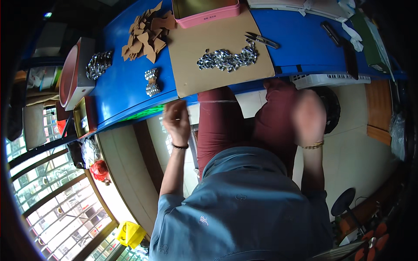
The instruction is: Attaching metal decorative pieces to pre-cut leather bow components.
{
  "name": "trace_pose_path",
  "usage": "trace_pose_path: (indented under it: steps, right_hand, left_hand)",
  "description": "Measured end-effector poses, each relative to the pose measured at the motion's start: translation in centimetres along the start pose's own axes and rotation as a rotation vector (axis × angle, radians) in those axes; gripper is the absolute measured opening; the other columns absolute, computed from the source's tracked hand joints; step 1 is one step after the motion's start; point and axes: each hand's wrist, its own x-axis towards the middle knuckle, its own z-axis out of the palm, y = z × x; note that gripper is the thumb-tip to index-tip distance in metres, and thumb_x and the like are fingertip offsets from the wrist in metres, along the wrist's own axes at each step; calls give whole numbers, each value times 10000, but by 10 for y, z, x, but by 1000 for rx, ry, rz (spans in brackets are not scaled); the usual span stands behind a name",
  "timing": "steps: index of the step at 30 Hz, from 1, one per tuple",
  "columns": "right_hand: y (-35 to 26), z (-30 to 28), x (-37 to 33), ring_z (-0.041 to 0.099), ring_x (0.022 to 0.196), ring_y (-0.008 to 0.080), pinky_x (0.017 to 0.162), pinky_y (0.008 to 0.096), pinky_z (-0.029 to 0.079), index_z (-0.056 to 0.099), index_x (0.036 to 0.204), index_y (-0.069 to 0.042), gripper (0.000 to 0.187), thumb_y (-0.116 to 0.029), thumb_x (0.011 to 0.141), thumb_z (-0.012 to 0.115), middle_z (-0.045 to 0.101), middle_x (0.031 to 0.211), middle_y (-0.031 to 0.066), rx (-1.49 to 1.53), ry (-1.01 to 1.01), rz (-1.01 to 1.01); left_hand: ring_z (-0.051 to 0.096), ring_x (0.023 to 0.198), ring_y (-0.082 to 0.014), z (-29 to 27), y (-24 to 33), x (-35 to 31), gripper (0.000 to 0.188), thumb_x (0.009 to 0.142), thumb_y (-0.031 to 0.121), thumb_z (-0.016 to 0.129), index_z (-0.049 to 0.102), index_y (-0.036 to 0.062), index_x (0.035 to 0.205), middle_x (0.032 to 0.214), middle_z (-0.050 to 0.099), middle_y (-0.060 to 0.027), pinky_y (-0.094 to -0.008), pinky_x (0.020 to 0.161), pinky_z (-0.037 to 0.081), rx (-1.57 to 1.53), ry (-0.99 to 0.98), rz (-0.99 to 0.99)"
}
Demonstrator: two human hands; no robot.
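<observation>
My left hand [176, 121] is held just off the front edge of the table with its fingers curled. A thin clear thread [220, 101] runs from it across my lap toward the right. My right hand [310, 115] is raised over my right thigh, smeared by motion, so its fingers cannot be made out. In front of me a heap of shiny silver beads [226, 60] lies on a brown cardboard sheet [191, 80]. Left of the sheet is a bow-shaped brown card with silver beads [152, 81] wound at both ends.
Brown bow-shaped cards [146, 37] are piled at the back left, near more silver beaded pieces [99, 65]. A pink tin [209, 16] stands on the sheet's far end. Thread snips [262, 40] lie at its right. A white basket [331, 81] sits below the blue table [300, 39].
</observation>
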Motion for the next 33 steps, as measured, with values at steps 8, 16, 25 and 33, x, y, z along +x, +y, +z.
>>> trace_pose_path:
  steps: [8, 16, 25, 33]
  right_hand:
    - [-219, -222, -72, 353, 471, 91, 506, 198, 343, 437, 711, -63, 164, -26, 871, 434, 369, 598, 10, -110, 472, -568]
    - [-188, -169, -63, 333, 427, 38, 616, 178, 416, 573, 821, -34, 83, -105, 853, 542, 550, 690, 14, -421, 550, -420]
    - [-205, -192, -76, 402, 437, 27, 535, 179, 406, 570, 921, -102, 118, -197, 852, 568, 586, 743, 9, -242, 274, -332]
    - [-189, -142, -89, 448, 522, 23, 546, 191, 401, 576, 856, -104, 86, -187, 839, 584, 551, 693, -42, -467, 481, -453]
  left_hand:
    - [574, 676, -122, -146, -69, 11, 88, 765, -24, 587, 622, -7, 844, 821, 569, -49, -226, 557, 464, 48, 548, -7]
    - [507, 503, -100, -174, -101, -10, 140, 787, 84, 583, 602, 33, 916, 734, 594, -56, -205, 386, 408, 78, 500, -352]
    - [474, 472, -84, -185, -97, -22, 121, 794, 96, 582, 618, 38, 894, 739, 615, -52, -195, 358, 347, 117, 527, -357]
    - [486, 482, -97, -178, -85, -30, 122, 789, 105, 591, 621, 22, 873, 724, 613, -69, -194, 419, 387, 90, 518, -445]
